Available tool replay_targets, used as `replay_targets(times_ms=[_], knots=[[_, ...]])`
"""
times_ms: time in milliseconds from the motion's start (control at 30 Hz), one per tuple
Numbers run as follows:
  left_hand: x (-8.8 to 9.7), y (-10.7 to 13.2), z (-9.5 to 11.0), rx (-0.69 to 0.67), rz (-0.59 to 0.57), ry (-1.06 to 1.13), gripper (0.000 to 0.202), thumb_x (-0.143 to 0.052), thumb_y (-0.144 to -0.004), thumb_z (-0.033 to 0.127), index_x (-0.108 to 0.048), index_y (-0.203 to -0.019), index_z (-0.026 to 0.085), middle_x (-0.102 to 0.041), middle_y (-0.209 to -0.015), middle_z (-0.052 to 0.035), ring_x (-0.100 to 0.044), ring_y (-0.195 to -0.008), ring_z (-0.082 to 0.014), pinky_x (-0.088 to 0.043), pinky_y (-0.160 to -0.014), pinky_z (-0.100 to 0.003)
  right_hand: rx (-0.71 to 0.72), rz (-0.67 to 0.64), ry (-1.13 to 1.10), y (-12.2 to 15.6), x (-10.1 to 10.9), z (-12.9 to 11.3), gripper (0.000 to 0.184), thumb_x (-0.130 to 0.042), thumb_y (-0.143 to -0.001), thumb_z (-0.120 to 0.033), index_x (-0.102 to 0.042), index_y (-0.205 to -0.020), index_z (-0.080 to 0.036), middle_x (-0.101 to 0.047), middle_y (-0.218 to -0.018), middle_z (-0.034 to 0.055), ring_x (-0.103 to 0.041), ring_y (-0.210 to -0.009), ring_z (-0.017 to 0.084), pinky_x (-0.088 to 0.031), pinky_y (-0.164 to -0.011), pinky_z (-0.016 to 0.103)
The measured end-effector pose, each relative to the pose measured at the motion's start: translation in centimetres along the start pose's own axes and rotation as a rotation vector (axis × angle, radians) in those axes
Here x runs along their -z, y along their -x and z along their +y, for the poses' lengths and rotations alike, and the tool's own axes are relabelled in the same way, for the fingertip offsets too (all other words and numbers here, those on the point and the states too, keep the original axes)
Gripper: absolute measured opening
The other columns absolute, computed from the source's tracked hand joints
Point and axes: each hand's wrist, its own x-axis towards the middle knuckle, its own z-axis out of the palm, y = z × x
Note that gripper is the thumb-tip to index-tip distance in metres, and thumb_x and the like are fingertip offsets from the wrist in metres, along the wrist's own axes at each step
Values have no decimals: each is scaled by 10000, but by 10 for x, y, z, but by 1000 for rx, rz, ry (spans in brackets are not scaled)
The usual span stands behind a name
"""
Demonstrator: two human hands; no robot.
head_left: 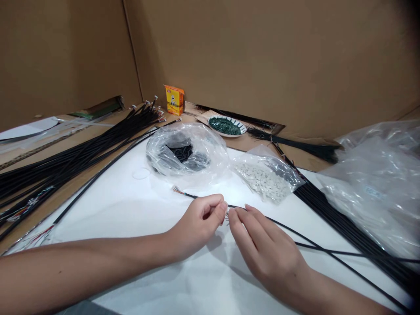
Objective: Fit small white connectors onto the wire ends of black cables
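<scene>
My left hand [205,218] is closed in a pinch, thumb against forefinger; whatever sits between the tips is hidden. Close beside it, my right hand [265,245] has its fingers pressed together around a black cable that comes in from the right. Fine bare-looking wires [227,217] stick out in the small gap between both sets of fingertips. Another thin black cable [302,236] passes just behind the hands. Its left end splits into coloured wires with a white connector [177,190].
A clear bag of black pieces [210,168] and a bag of small white connectors [262,177] lie behind the hands. Black cable bundles flank the white surface [154,218], left [98,144] and right [348,223]. Farther back are a plate of dark green bits [243,128] and an orange-yellow box [174,100].
</scene>
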Motion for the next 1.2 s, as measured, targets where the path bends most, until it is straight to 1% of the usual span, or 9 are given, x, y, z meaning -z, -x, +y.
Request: replay_targets(times_ms=[100,300,433,533,700,833,967,1067,1200], knots=[[-2,1,-2,9,12,-9,417,-390,-912,495,-322,-662,168,-312,-543,49,-307,-497,-60,-214,-459,-213,8,-2,-18,-1,0,-1,163,-543,-857,-50,-619,-994,-6,-705,-878,118,-671,-838,217,-560,-801,332],[-2,2,-4,0,-2,-39,403,-379,-922,476,-322,-668,169,-336,-552,45,-314,-501,-59,-222,-457,-217,-3,21,-11,-3,0,-3,149,-525,-870,-62,-623,-975,-22,-705,-848,89,-666,-803,191,-557,-828,323],[0,1,-4,-19,-11,4,383,-388,-921,470,-363,-688,167,-304,-560,54,-289,-472,-50,-214,-444,-217,-12,13,-15,1,-3,-2,187,-607,-822,-45,-616,-999,14,-710,-853,105,-674,-823,207,-562,-843,347],[3,1,-4,-18,-24,21,374,-398,-919,467,-392,-700,164,-279,-545,64,-253,-441,-43,-198,-433,-217,-39,15,-22,1,-3,0,222,-651,-792,-46,-618,-1002,16,-710,-874,120,-676,-834,216,-564,-850,358],[4,2,-1,-15,-24,40,378,-402,-921,459,-385,-693,157,-288,-555,65,-256,-445,-34,-209,-431,-200,-36,7,-51,-6,3,3,158,-579,-809,11,-631,-958,7,-710,-818,121,-681,-756,225,-581,-793,356],[4,2,-1,-19,-42,61,380,-408,-924,449,-380,-688,152,-327,-559,60,-296,-453,-26,-216,-426,-184,-30,26,-30,-9,4,3,163,-589,-805,-1,-633,-962,-6,-713,-830,123,-680,-746,236,-584,-755,339],[4,1,-1,-27,-60,63,380,-400,-931,438,-373,-684,150,-326,-548,62,-306,-455,-23,-222,-423,-173,-9,28,-46,-6,2,2,192,-584,-823,-28,-616,-1009,4,-711,-877,134,-676,-778,238,-578,-780,344],[5,1,-2,-29,-48,52,382,-409,-928,441,-368,-682,151,-313,-539,67,-300,-443,-17,-213,-418,-171,2,25,-98,-5,-1,4,198,-560,-828,-11,-600,-1018,24,-701,-883,151,-667,-802,243,-565,-810,363],[7,1,-2,8,-41,39,369,-387,-935,448,-382,-711,155,-268,-477,87,-246,-385,-9,-157,-405,-180,-45,-13,-213,-3,-5,7,213,-519,-831,12,-576,-1036,18,-675,-875,140,-635,-845,239,-527,-860,379]])
